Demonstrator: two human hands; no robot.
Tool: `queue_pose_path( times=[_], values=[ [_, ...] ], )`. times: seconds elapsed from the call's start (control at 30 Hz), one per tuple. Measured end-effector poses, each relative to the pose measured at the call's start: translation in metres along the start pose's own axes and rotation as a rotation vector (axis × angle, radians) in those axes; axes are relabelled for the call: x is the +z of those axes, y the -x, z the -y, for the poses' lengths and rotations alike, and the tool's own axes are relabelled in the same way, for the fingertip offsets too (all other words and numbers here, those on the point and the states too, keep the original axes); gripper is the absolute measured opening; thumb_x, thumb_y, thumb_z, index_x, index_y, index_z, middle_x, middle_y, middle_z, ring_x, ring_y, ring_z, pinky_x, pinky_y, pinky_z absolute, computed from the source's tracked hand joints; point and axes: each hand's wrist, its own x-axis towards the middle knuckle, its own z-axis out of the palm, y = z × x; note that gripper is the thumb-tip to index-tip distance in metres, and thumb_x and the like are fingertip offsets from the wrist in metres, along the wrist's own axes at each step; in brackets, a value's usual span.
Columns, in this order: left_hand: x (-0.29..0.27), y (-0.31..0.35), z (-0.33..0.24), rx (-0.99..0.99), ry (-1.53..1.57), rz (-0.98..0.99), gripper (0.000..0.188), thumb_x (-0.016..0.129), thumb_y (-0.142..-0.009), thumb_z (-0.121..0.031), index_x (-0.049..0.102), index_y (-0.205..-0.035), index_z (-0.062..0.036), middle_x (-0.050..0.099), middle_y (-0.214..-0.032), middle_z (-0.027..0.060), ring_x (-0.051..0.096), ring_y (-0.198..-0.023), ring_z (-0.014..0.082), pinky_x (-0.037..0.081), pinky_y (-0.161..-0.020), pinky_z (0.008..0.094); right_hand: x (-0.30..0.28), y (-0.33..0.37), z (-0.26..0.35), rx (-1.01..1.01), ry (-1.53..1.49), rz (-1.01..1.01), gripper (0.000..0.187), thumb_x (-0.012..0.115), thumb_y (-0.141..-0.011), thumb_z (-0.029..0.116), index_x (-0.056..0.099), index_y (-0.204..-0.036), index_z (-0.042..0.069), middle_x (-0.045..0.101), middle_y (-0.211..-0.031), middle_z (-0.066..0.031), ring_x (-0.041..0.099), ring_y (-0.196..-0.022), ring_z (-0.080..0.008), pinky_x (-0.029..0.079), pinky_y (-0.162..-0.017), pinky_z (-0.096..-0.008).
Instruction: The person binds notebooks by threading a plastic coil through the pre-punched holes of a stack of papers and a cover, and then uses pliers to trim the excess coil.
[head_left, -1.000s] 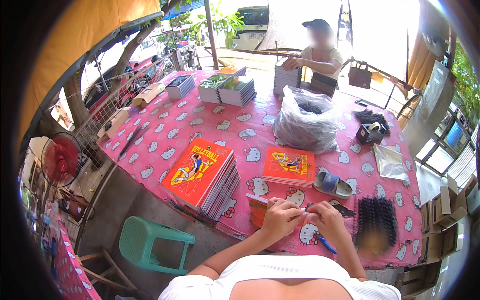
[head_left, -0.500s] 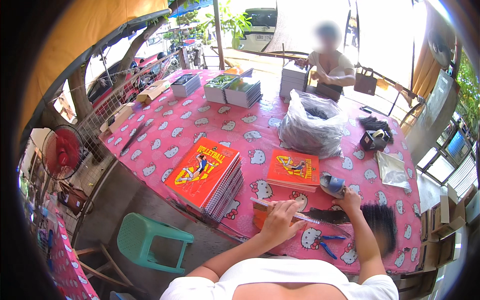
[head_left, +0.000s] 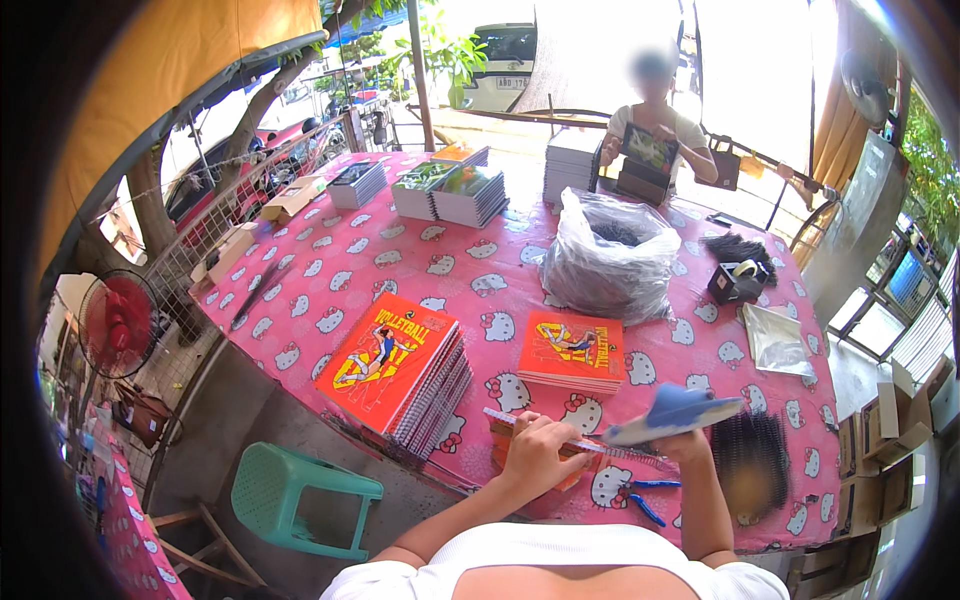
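Observation:
My left hand [head_left: 545, 452] is closed on a notebook [head_left: 503, 440] with an orange cover, tilted up with its bound edge toward the top. A spiral binding runs along that edge toward my right hand. My right hand [head_left: 682, 448] grips a blue, shoe-shaped object [head_left: 675, 408] with a flat pale-grey side; its exact kind is blurred by motion. It is raised just above the right end of the notebook's spiral. Blue-handled pliers [head_left: 646, 503] lie spread on the table below my right hand. Beside my right forearm sits a bundle of black binding coils [head_left: 748, 450].
A tall stack of spiral notebooks [head_left: 395, 365] and a shorter red stack [head_left: 570, 350] lie beyond my hands. Farther back are a plastic bag [head_left: 610, 265], a tape dispenser [head_left: 735, 282] and more book stacks [head_left: 470, 195]. A person [head_left: 655, 140] opposite holds a book. A green stool [head_left: 300, 500] stands left.
My right hand has lifted and turned the blue object, bringing it left over the notebook's spiral. My left hand keeps its hold. The person opposite has raised a dark-covered book.

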Motion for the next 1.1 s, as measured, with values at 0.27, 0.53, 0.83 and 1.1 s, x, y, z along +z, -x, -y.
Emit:
queue_pose_path(
  times=[0.27,0.53,0.83,1.1],
  values=[
    [-0.009,-0.011,-0.009,-0.083,0.063,0.024,0.04,0.078,-0.067,-0.031,0.063,-0.095,-0.0074,0.065,-0.087,0.0078,0.059,-0.084,0.024,0.038,-0.083,0.0345,0.014,-0.024,0.023,0.119,0.795,-0.053,0.053,0.078,-0.06,0.013,0.059,-0.109,0.004,0.066,-0.092,-0.0044,0.062,-0.082,-0.016,0.05,-0.072,-0.0279],
    [-0.007,-0.011,-0.004,-0.064,0.029,0.09,0.03,0.077,-0.067,-0.027,0.059,-0.08,-0.0072,0.061,-0.075,0.0073,0.06,-0.076,0.0248,0.037,-0.078,0.0357,0.031,-0.039,0.036,-0.002,1.1,0.063,0.056,0.079,-0.062,0.011,0.058,-0.113,0.004,0.066,-0.092,-0.0068,0.061,-0.085,-0.0147,0.049,-0.081,-0.032],
    [-0.005,-0.012,-0.005,-0.083,-0.023,0.094,0.028,0.076,-0.069,-0.028,0.061,-0.079,-0.0076,0.063,-0.076,0.0061,0.06,-0.073,0.0225,0.036,-0.078,0.0344,0.008,-0.033,0.029,0.111,1.216,-0.139,0.053,0.074,-0.061,0.004,0.055,-0.11,0.004,0.065,-0.093,-0.0094,0.062,-0.089,-0.0153,0.048,-0.084,-0.0332],
    [-0.003,-0.008,-0.003,0.001,0.008,0.086,0.018,0.072,-0.073,-0.025,0.069,-0.088,-0.0142,0.065,-0.079,0.001,0.059,-0.082,0.0175,0.033,-0.082,0.0348,0.029,-0.017,0.037,0.081,1.744,-0.084,0.037,0.067,-0.075,0.016,0.057,-0.109,0.004,0.061,-0.101,-0.0174,0.057,-0.102,-0.0338,0.045,-0.088,-0.0418]
  ],
)
